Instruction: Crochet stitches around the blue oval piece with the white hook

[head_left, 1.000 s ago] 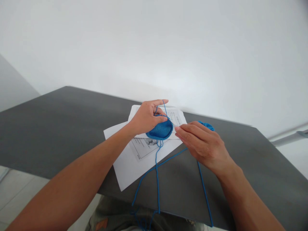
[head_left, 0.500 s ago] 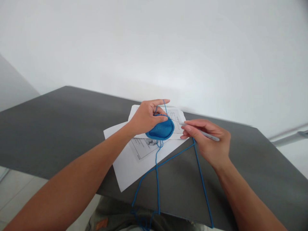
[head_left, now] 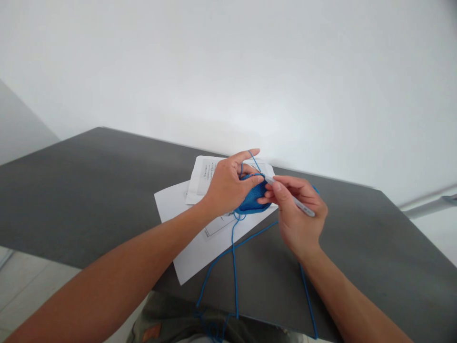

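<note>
My left hand [head_left: 232, 181] grips a round blue crochet piece [head_left: 252, 197] near its upper edge, thumb on the near face. Blue yarn [head_left: 254, 161] loops over its raised index finger and runs down to the edge of the piece. In my right hand [head_left: 300, 205] is a crochet hook with a grey handle [head_left: 303, 207], held like a pen. Its tip meets the top right edge of the piece, where fingers hide the stitch. The right fingertips touch the right side of the piece.
Printed paper sheets [head_left: 185, 257] lie under the hands on the dark table [head_left: 107, 190]. Strands of blue yarn [head_left: 234, 281] trail over the table's front edge towards my lap. A white wall [head_left: 228, 71] stands behind the table.
My left hand has moved right with the crochet piece, which is now tilted. My right hand has come left, bringing the hook from just off the edge up against it.
</note>
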{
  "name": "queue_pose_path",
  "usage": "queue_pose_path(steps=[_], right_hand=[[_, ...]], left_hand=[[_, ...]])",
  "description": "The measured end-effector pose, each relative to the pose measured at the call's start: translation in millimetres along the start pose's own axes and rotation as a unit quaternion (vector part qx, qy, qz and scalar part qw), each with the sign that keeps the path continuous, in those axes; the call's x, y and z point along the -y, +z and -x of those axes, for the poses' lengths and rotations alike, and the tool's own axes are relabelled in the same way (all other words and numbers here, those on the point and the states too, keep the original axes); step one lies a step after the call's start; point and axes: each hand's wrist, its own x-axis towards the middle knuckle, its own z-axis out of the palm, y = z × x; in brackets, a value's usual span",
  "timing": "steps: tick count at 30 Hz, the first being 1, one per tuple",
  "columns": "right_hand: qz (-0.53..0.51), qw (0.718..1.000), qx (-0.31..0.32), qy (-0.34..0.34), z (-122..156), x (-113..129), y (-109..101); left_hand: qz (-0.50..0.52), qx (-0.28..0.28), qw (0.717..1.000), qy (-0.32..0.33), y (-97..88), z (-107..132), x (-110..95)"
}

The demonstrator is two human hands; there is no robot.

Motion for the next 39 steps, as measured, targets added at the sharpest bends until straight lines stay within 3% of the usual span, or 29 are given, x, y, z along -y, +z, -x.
queue_pose_path(steps=[5, 10, 18, 21, 29, 39], right_hand=[[0.131, 0.983, 0.028, -0.128, 9.3, -3.7, 0.2], [0.247, 0.932, 0.060, -0.258, 14.4, -6.3, -2.5], [0.285, 0.869, 0.087, -0.395, 9.0, -6.1, -12.0], [0.260, 0.877, 0.122, -0.385, 3.8, -1.0, -19.9], [0.155, 0.944, 0.173, -0.233, -4.1, 9.6, -31.1], [0.138, 0.956, 0.180, -0.187, -15.2, 17.3, -38.2]], left_hand=[[0.080, 0.013, 0.997, -0.019, 1.1, 1.3, 3.2], [0.187, 0.034, 0.981, -0.046, 0.2, 1.1, 2.3], [0.311, 0.094, 0.942, -0.082, -3.8, 0.9, -6.8], [0.310, 0.107, 0.941, -0.082, -6.3, -0.2, -7.4], [0.251, 0.094, 0.957, -0.111, -14.9, -3.7, -5.5], [0.234, 0.113, 0.953, -0.155, -21.9, -9.2, -6.0]])
